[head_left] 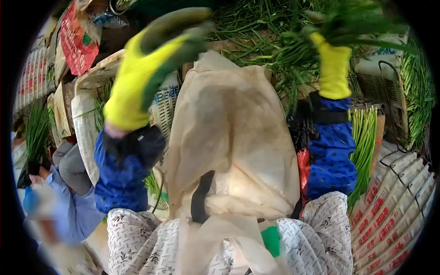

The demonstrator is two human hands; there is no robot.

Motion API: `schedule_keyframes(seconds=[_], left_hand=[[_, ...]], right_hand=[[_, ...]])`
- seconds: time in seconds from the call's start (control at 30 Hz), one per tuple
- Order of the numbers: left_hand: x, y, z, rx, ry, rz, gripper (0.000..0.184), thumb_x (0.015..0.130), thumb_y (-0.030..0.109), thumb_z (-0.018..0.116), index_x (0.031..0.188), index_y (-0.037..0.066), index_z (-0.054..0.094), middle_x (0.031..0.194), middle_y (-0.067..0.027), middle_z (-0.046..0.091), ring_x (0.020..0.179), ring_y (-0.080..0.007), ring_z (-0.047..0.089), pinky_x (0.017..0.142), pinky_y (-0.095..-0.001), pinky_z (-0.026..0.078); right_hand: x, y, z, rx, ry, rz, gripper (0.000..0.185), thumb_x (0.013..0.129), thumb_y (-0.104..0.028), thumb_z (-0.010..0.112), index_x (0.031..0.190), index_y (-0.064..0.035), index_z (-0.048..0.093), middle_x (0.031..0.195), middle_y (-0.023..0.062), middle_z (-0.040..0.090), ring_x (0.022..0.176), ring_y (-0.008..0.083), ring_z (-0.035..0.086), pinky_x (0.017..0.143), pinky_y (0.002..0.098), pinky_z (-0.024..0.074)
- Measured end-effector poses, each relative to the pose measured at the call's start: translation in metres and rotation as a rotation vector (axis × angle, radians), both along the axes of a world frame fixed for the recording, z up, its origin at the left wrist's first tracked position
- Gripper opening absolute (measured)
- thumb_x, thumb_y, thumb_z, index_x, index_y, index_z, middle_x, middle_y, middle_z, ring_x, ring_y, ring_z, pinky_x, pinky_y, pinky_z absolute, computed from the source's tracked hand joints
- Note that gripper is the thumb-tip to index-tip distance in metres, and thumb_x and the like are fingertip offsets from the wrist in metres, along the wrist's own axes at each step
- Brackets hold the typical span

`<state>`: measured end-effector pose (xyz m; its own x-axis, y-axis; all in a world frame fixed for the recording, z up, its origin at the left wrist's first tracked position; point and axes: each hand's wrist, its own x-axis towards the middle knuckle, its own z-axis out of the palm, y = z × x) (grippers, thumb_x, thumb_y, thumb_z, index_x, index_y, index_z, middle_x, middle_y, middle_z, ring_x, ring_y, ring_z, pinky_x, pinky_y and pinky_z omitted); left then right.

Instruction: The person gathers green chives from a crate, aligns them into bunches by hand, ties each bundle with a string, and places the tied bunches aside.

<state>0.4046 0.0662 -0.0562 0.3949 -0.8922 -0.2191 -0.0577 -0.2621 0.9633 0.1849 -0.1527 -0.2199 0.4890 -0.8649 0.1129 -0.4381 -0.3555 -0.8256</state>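
Note:
My left hand, in a yellow glove with a dark green palm, is raised at the upper left. Its fingers curve to the right, apart from the thumb, and nothing is in it. At the upper right, my right hand wears a matching glove and grips a bunch of chives, blurred by motion. Long green blades stick out to the right and hang below the hand. Most of the right fingers are hidden by the greens. More loose chives lie in a heap between and beyond the hands.
A beige cloth apron covers my lap. Upright green stalks stand right of my right sleeve, near a plastic crate. Red-printed white sacking lies lower right. Another person in blue is at lower left, beside a white-lined basket.

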Motion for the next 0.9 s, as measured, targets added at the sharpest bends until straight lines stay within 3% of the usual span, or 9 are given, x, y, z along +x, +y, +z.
schedule_keyframes(seconds=[0.07,0.2,0.33,0.4,0.53,0.57,0.63,0.8,0.9], left_hand=[[-0.006,0.038,0.019,-0.014,0.034,0.071,0.051,0.096,0.031,0.05,0.132,-0.004,0.046,0.119,-0.0175,0.06,0.101,-0.0217,0.062,0.091,-0.034,0.048],[-0.022,0.103,0.024,-0.048,0.267,0.029,0.063,0.089,0.04,0.062,0.131,-0.005,0.047,0.112,-0.0148,0.063,0.095,-0.0203,0.063,0.087,-0.0331,0.049],[-0.047,0.145,0.014,-0.054,0.466,0.044,0.087,0.082,0.057,0.063,0.132,-0.01,0.041,0.112,-0.023,0.062,0.095,-0.0316,0.065,0.085,-0.0417,0.053],[-0.061,0.148,0.006,-0.004,0.668,-0.004,0.089,0.081,0.059,0.063,0.133,-0.01,0.039,0.113,-0.0233,0.061,0.097,-0.0321,0.064,0.085,-0.0413,0.053],[-0.096,0.137,-0.003,-0.003,0.997,-0.13,0.094,0.081,0.063,0.059,0.139,-0.007,0.034,0.123,-0.0238,0.056,0.104,-0.0319,0.062,0.089,-0.0453,0.05],[-0.108,0.132,-0.008,-0.05,1.143,-0.157,0.088,0.084,0.061,0.056,0.139,-0.005,0.035,0.125,-0.0222,0.054,0.106,-0.0305,0.06,0.09,-0.0439,0.048],[-0.119,0.104,-0.017,-0.181,1.385,-0.252,0.075,0.091,0.057,0.048,0.138,-0.001,0.038,0.13,-0.0189,0.051,0.11,-0.0276,0.056,0.094,-0.0412,0.046],[-0.147,0.077,0.003,-0.245,1.425,-0.395,0.064,0.093,0.047,0.05,0.134,0.0,0.04,0.127,-0.0168,0.05,0.111,-0.0249,0.055,0.093,-0.0398,0.046],[-0.149,0.095,0.008,-0.267,1.38,-0.352,0.056,0.092,0.042,0.053,0.127,0.0,0.042,0.118,-0.0154,0.052,0.105,-0.0245,0.056,0.089,-0.0388,0.047]], right_hand=[[-0.003,-0.006,0.021,0.301,-0.297,-0.125,0.039,0.08,-0.026,0.074,0.107,-0.0006,0.062,0.097,0.0101,0.063,0.084,0.0239,0.059,0.078,0.0367,0.0482],[-0.007,-0.036,-0.076,0.093,0.165,-0.159,0.068,0.076,-0.03,0.075,0.13,0.0044,0.05,0.127,0.0276,0.054,0.116,0.0394,0.054,0.102,0.0407,0.0413],[-0.001,-0.013,0.046,0.549,-0.423,-0.056,0.051,0.086,-0.015,0.062,0.132,0.0026,0.048,0.126,0.0263,0.056,0.11,0.0303,0.058,0.088,0.0328,0.0494],[0.012,-0.014,-0.006,0.279,0.278,-0.485,0.05,0.087,-0.016,0.063,0.13,0.0062,0.049,0.135,0.0228,0.05,0.126,0.0212,0.047,0.096,0.0258,0.0417],[0.015,-0.003,0.036,0.361,-0.195,-0.27,0.052,0.086,-0.027,0.068,0.118,0.0111,0.055,0.121,0.0208,0.06,0.101,0.0245,0.061,0.085,0.0295,0.0486],[0.021,-0.004,0.055,0.378,-0.262,-0.294,0.04,0.086,-0.026,0.068,0.105,0.0084,0.062,0.096,0.0137,0.069,0.076,0.0228,0.065,0.069,0.0301,0.0516],[0.015,0.068,0.161,0.181,-0.58,0.049,0.025,0.087,-0.021,0.067,0.075,-0.0008,0.058,0.055,-0.0021,0.053,0.042,0.0133,0.046,0.044,0.0279,0.0409],[-0.017,0.172,0.204,-0.658,-0.347,0.501,0.05,0.055,-0.014,0.071,0.102,-0.0077,0.057,0.11,0.0165,0.054,0.108,0.0375,0.05,0.097,0.0499,0.0373],[-0.042,0.245,0.177,-0.721,-0.036,0.452,0.066,0.063,-0.019,0.067,0.127,-0.0083,0.051,0.128,0.0147,0.048,0.119,0.0382,0.045,0.098,0.0513,0.0367]])
